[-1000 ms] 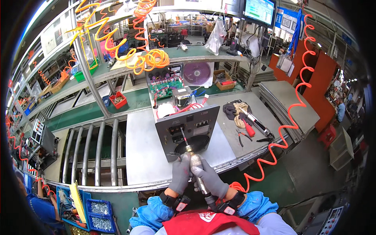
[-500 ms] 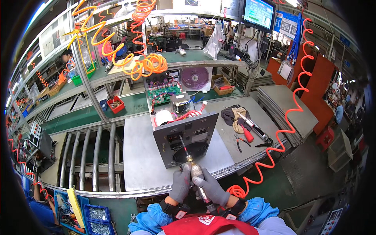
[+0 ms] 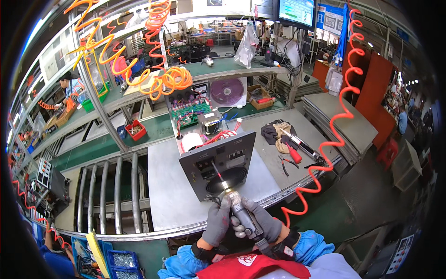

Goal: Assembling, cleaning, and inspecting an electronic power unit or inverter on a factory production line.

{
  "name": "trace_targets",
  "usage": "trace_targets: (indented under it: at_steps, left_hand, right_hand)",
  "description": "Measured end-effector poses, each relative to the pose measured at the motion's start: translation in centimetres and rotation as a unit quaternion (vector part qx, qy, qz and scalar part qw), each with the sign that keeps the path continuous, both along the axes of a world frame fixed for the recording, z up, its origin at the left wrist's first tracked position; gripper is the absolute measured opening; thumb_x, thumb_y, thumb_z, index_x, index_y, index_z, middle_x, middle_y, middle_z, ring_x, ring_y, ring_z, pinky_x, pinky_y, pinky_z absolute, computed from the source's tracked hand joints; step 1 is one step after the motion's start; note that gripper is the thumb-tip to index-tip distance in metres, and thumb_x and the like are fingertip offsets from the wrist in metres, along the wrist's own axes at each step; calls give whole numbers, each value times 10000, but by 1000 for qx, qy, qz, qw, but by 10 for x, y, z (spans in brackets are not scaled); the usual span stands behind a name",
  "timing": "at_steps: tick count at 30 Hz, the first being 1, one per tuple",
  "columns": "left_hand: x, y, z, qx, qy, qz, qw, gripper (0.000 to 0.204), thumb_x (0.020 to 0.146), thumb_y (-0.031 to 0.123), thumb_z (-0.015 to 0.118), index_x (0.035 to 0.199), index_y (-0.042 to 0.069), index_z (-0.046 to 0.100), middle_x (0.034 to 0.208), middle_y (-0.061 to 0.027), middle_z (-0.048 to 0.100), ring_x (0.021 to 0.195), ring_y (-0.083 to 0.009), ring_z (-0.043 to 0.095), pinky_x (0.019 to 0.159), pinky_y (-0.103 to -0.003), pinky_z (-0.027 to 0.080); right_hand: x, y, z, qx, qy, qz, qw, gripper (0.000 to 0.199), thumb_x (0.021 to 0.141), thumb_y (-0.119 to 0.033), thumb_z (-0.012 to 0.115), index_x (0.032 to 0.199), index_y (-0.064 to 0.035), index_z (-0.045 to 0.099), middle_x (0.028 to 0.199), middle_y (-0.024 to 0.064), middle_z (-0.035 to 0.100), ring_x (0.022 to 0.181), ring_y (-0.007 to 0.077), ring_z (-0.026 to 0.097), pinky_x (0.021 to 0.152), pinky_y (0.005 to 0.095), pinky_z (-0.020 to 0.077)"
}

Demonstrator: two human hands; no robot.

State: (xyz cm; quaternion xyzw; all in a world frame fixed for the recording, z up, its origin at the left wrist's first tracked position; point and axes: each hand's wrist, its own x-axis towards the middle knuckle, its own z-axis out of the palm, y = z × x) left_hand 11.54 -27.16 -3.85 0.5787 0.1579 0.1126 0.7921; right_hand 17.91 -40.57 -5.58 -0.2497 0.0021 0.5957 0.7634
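A power screwdriver [image 3: 248, 222] with a long thin bit is between my gloved hands, its bit pointing at the dark grey panel [image 3: 191, 173] of an electrical unit. The bit's tip meets the panel near a socket block; whether it sits on a screw is too small to tell. My left hand [image 3: 217, 222] is closed around the front of the tool, just behind the brightly lit collar. Around the tool's body, my right hand [image 3: 262, 221] is closed from the right side. Behind the panel are a green circuit board [image 3: 188, 113], a transformer [image 3: 211, 123] and red wires [image 3: 223, 136].
Metal rollers [image 3: 116, 195] lie left of the unit. Pliers [image 3: 288, 163], a red-handled tool [image 3: 293, 153] and a dark cloth [image 3: 272, 133] rest at its right. A coiled orange hose [image 3: 335, 132] hangs on the right. Blue bins of screws [image 3: 124, 260] stand lower left.
My right hand has shifted on the screwdriver, baring more of its body. The collar is now brightly lit. The view has swung slightly; the bit stays at the panel.
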Motion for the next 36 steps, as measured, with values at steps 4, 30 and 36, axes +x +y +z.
trace_targets:
  at_steps: [4, 30, 36]
  left_hand:
    - [1, 3, 0, 29, -15, -16, 999, 356, 1022, 354, 466, 1104, 31, 592, 823, 15, 564, 683, -35, 494, 595, -205, 429]
    - [0, 5, -15, -25, -20, -35, 999, 417, 1011, 325, 486, 1286, 12, 518, 842, 4, 578, 648, -45, 531, 529, -191, 437]
    - [-7, 11, -11, -72, 26, -66, 995, 410, 995, 273, 508, 1337, 47, 495, 899, -30, 595, 687, -57, 572, 572, -186, 485]
  right_hand:
    - [0, 1, 1, 70, 54, 23, 996, 511, 954, -575, 452, 1118, -96, 523, 803, 97, 584, 611, 204, 525, 534, 309, 457]
    - [9, -2, 5, -2, -53, 64, 997, 490, 975, -547, 430, 1177, -104, 482, 807, 88, 604, 627, 186, 620, 556, 337, 545]
    - [11, 0, -25, 84, 9, 77, 993, 513, 957, -558, 449, 1245, -135, 431, 851, 104, 615, 682, 229, 638, 623, 375, 576]
